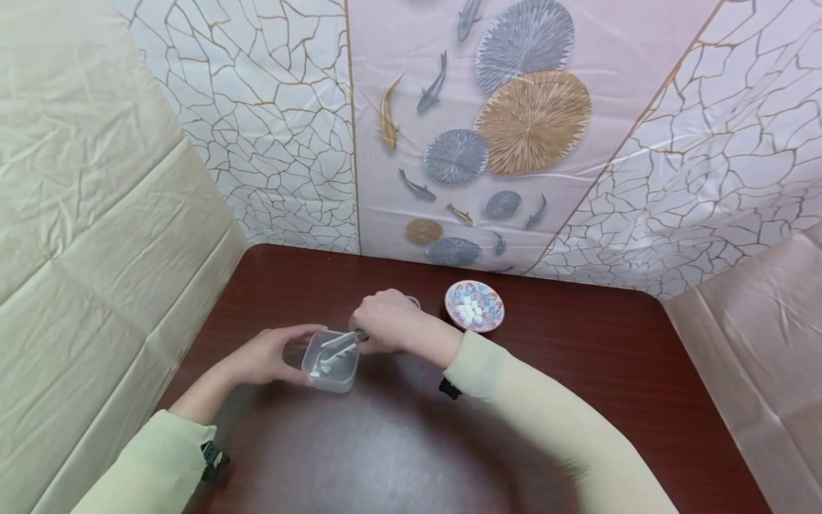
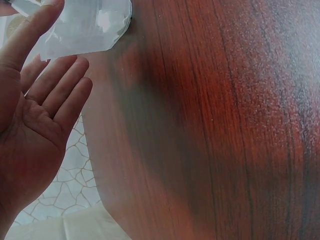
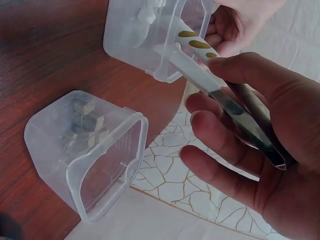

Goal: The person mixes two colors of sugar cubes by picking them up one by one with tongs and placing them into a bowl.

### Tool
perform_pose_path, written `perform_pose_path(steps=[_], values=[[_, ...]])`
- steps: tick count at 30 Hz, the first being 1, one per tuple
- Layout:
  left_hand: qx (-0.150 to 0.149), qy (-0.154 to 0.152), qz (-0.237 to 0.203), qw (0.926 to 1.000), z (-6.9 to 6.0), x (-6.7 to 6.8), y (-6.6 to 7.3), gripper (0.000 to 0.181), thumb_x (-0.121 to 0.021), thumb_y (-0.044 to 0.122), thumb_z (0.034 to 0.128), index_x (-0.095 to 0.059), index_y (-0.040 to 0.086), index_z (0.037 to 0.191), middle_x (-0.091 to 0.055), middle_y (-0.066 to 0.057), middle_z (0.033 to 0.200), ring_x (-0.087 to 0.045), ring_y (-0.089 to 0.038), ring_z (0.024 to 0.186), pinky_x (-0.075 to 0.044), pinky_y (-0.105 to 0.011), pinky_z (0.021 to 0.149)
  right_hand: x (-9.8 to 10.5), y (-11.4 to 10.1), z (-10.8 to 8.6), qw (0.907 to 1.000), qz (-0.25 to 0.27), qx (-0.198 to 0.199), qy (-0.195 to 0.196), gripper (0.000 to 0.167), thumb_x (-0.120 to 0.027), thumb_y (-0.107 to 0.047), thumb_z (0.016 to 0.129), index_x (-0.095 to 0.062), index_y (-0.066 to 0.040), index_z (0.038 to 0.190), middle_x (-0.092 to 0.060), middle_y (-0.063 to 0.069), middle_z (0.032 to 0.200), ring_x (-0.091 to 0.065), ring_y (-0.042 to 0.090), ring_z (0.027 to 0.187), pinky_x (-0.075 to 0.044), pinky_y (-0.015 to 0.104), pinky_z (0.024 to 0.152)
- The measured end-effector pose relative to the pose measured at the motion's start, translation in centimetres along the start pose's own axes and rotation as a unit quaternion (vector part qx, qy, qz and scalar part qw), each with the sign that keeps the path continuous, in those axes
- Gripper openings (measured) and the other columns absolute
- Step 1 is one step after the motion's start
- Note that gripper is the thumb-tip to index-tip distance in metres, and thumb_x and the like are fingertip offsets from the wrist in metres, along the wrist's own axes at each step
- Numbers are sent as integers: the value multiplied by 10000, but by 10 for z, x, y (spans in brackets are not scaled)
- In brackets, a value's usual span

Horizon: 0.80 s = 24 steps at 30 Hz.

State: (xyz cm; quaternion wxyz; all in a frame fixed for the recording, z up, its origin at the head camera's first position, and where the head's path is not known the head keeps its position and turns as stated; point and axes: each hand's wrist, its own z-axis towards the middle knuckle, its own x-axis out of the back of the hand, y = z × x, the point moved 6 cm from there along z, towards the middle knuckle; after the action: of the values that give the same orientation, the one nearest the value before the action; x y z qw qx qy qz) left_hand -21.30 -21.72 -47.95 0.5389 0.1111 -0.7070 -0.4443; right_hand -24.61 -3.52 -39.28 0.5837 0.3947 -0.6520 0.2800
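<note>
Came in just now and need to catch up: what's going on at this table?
A person holds tongs in their right hand, tips inside a clear box gripped by the left hand. Small white pieces show in that box; whether the tongs pinch one is unclear. A second clear box with small cubes stands nearby, and a patterned plate of white lumps sits to the right of both boxes.

L hand [image 1: 270, 357] holds clear tub [image 1: 332, 385]; R hand [image 1: 393, 321] grips tongs [image 1: 340, 339], tips in tub, w/ white bits [image 1: 325, 369]. Plate [image 1: 494, 315] w/ white cubes [image 1: 469, 310] on dk tbl [image 1: 610, 357] nr back edge, R of R hand. Fish cloth [image 1: 398, 43] behind.
</note>
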Motion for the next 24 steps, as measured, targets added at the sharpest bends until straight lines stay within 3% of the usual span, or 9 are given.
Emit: perform_pose_path(steps=[12, 17, 24], values=[[-32, 9, 47, 10000, 0, -1, -1, 903, -987, 325, 767, -565, 73, 1525, -692, -154, 1399, -675, -364, 1276, -550, -559, 1049, -11, -17, 8, 9976, -685, 81, -21, 157, -805, -374, 899, -761, -236, 839, -760, -43, 849, -715, 193, 745, -588, 365, 630], [-3, 34, 38, 10000, 1, -2, -1, 895, -988, 315, 765, -572, 86, 1524, -698, -128, 1395, -677, -347, 1275, -556, -544, 1046, -6, -16, 5, 9986, -509, 102, 82, 144, -798, -328, 911, -756, -241, 804, -747, -47, 814, -694, 189, 721, -573, 360, 628], [-66, 53, 103, 9999, 0, 0, -1, 896, -991, 321, 756, -578, 85, 1516, -704, -125, 1386, -681, -343, 1269, -557, -522, 1039, 3, -2, -7, 9994, 119, 176, 288, 154, -793, -307, 920, -745, -268, 779, -645, -108, 697, -588, 135, 631, -514, 347, 582]])
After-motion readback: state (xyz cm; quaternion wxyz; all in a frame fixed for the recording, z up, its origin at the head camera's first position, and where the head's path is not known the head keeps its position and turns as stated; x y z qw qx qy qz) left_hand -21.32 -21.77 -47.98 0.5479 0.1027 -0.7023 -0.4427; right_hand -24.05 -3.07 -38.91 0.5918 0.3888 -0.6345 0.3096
